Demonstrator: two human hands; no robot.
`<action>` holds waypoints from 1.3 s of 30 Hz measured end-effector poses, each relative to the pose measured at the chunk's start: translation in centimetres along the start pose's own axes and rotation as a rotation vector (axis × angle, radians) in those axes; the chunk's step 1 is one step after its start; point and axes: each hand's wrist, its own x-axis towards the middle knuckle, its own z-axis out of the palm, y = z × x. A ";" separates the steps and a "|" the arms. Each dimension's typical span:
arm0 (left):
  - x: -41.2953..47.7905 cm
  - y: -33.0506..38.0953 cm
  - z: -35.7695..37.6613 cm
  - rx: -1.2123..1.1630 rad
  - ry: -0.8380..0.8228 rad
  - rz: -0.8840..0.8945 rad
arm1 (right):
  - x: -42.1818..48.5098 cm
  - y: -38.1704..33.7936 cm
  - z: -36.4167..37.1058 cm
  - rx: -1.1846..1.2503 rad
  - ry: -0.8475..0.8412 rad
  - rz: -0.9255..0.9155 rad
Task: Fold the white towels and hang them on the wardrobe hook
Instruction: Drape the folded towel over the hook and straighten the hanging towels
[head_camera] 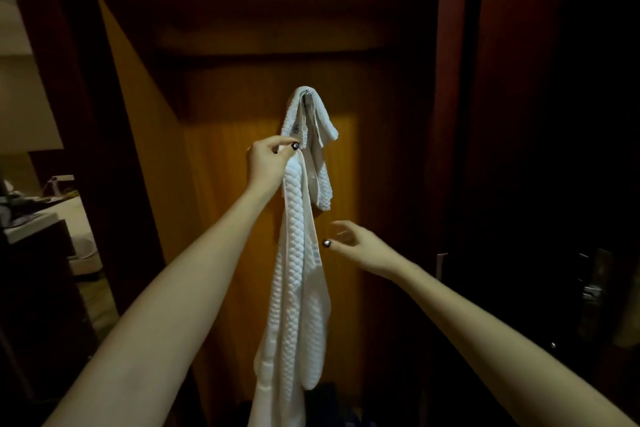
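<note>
Beyond both hands stands the wardrobe. Below my left hand, which grips its top end, hangs the long white towel: soft, limp, light I judge, best taken at the fold. Just above, a smaller towel drapes the hook. My right hand is spread, holding nothing.

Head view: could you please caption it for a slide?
The left hand grips a long white towel below a smaller towel draped on the wardrobe hook; right hand open.
</note>
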 end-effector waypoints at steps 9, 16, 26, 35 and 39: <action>1.2 -0.1 -3.1 -0.065 0.125 -0.084 | 0.3 -0.2 3.6 -0.132 -0.154 0.020; -0.2 -1.5 -4.1 -0.151 0.146 -0.137 | -1.5 4.1 -0.3 -0.277 -0.044 0.092; -1.7 0.5 -1.4 -0.062 -0.045 -0.077 | 1.1 -3.7 -7.0 0.179 0.455 -0.139; -5.3 2.0 2.2 -0.128 -0.212 -0.116 | 1.5 -7.2 -9.2 0.553 0.454 -0.135; -6.4 2.5 3.4 -0.207 -0.328 -0.012 | 1.9 -7.3 -8.8 0.524 0.538 -0.093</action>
